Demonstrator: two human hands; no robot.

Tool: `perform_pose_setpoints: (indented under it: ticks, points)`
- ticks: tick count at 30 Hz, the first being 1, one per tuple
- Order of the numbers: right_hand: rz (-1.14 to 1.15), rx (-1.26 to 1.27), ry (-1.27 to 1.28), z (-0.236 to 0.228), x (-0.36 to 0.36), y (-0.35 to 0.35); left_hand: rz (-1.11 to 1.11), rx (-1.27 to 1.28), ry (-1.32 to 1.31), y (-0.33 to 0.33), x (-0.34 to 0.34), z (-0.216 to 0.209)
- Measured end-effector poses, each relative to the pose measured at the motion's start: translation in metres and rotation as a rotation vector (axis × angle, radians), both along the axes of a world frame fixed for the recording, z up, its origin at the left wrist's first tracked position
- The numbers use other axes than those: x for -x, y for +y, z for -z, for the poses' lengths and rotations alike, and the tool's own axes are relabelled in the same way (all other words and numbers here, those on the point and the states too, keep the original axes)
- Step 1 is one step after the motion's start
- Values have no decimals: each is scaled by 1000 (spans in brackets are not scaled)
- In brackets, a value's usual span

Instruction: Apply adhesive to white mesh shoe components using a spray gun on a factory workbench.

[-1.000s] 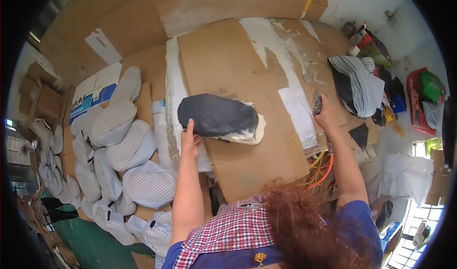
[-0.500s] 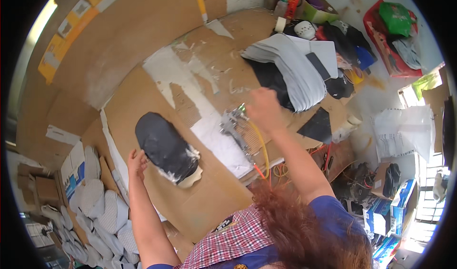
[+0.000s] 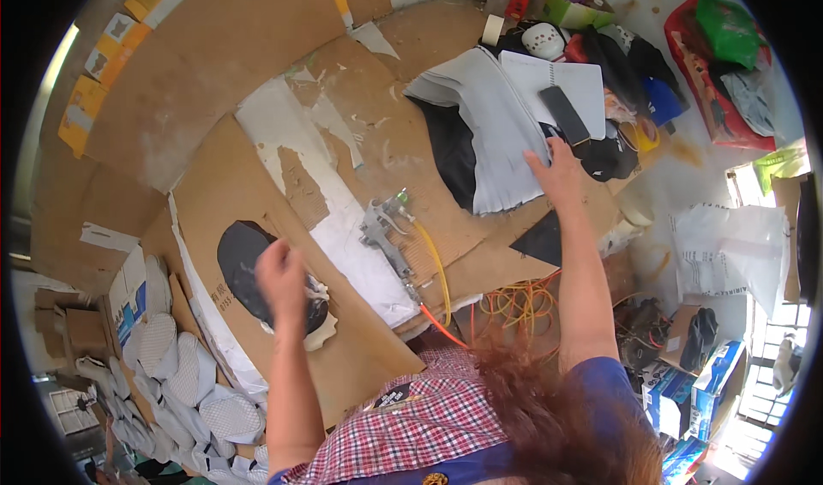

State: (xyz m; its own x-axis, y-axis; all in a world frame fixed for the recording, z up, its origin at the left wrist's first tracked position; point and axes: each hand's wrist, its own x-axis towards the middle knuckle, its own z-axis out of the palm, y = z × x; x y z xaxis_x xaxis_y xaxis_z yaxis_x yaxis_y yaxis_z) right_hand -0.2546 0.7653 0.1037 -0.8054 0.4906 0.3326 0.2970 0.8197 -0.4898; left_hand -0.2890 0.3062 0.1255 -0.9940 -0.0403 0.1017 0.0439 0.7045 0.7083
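My left hand [image 3: 283,281] is over a black, oblong, sole-shaped piece [image 3: 243,262] on the cardboard; motion blurs its fingers, and I cannot tell whether it touches the piece. Pale, ragged material [image 3: 321,335] shows at the near end of that piece. At the right edge of a stack of light grey sheets [image 3: 497,133], my right hand [image 3: 559,174] has its thumb and fingers apart, resting on the edge. Between my hands a metal spray gun [image 3: 384,232] lies on the worktop, joined to a yellow hose [image 3: 440,271] and an orange hose [image 3: 441,326].
A phone [image 3: 564,114] lies on a white notebook [image 3: 591,82] beyond my right hand. Black fabric [image 3: 450,150] lies partly under the grey sheets. Piled grey quilted pieces [image 3: 184,373] sit at the left. Tangled hoses [image 3: 519,309] hang by the worktop's right edge.
My right hand has moved from above the spray gun area right to the grey sheets. My left hand has shifted from beside the black piece to over it. The view has shifted slightly.
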Motion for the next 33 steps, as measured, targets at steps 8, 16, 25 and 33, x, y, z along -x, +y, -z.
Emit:
perform_pose_setpoints:
  ticks: [8, 16, 25, 33]
  points:
    - [95, -61, 190, 40, 0, 1, 390, -601, -795, 284, 28, 63]
    - [195, -9, 242, 51, 3, 10, 414, -902, -904, 293, 24, 48]
    - [254, -277, 151, 43, -5, 55, 454, -1391, -408, 137, 58, -103]
    - [-1453, 1720, -343, -69, -54, -277, 332, -1966, -197, 66, 27, -174]
